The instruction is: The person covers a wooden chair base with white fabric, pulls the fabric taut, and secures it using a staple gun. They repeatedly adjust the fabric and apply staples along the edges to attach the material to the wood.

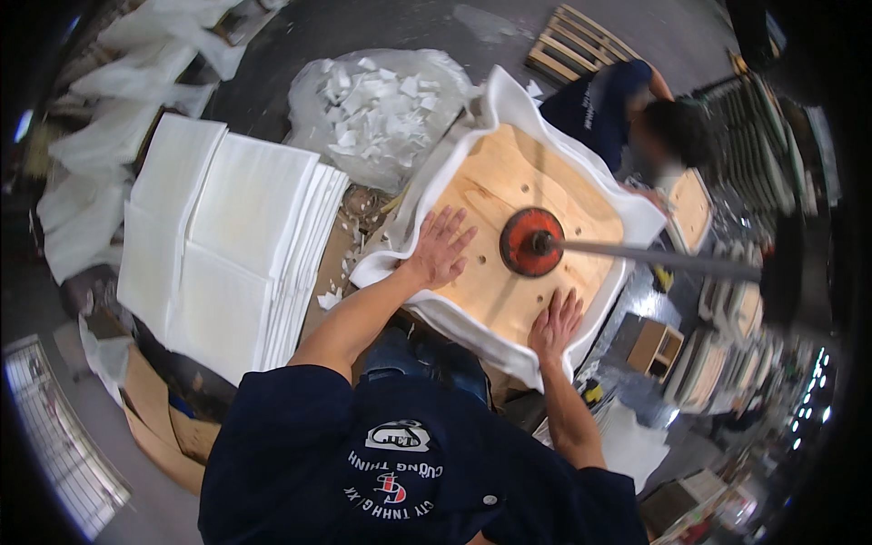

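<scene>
A square plywood seat panel [490, 177] with several small drilled holes lies on a white foam sheet [649, 218], whose wavy edges stand up around it. My left hand [440, 247] lies flat on the panel's left side, fingers spread. Near the panel's front right edge, my right hand [556, 329] rests on the wood with fingers stretched out. Between them a round red disc [520, 243] sits against the panel's middle, joined to a long metal rod [654, 259] that comes in from the right. Whatever supports the foam is mostly hidden.
White foam sheets [232, 200] are stacked at my left. Behind them sits a clear bag of foam scraps [377, 104]. A co-worker [599, 104] bends over another wooden panel [692, 211] at the far right. There are also a wooden pallet [581, 45] and a small wooden box [656, 348].
</scene>
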A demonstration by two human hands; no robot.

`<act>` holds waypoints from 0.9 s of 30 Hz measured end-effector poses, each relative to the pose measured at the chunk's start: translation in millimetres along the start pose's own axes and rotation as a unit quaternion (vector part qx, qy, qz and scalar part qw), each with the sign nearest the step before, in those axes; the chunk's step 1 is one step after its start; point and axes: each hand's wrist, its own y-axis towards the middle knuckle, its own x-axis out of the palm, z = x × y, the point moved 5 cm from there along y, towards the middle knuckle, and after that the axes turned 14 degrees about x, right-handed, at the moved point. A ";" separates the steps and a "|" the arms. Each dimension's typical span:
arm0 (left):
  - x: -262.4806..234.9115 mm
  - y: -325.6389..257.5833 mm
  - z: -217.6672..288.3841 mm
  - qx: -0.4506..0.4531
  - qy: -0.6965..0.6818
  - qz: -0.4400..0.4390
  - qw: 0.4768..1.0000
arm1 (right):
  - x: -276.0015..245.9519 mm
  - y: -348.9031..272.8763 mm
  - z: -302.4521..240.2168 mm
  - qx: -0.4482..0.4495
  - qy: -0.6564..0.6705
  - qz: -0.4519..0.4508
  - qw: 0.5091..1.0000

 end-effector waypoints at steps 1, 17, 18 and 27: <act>2.8 -1.9 -3.0 -0.004 -0.012 0.004 1.000 | 0.5 -2.1 1.5 -0.018 -0.007 0.016 1.000; 3.6 6.4 -2.8 -0.005 -0.008 0.075 0.997 | 2.6 33.1 15.7 -0.031 0.045 -0.006 0.999; -0.8 6.0 2.1 -0.017 0.006 0.069 0.997 | -1.3 37.7 14.6 -0.035 0.074 -0.023 0.996; -79.1 139.9 -82.0 -0.177 -0.050 0.273 0.944 | -63.2 279.9 173.2 0.134 0.186 0.052 0.972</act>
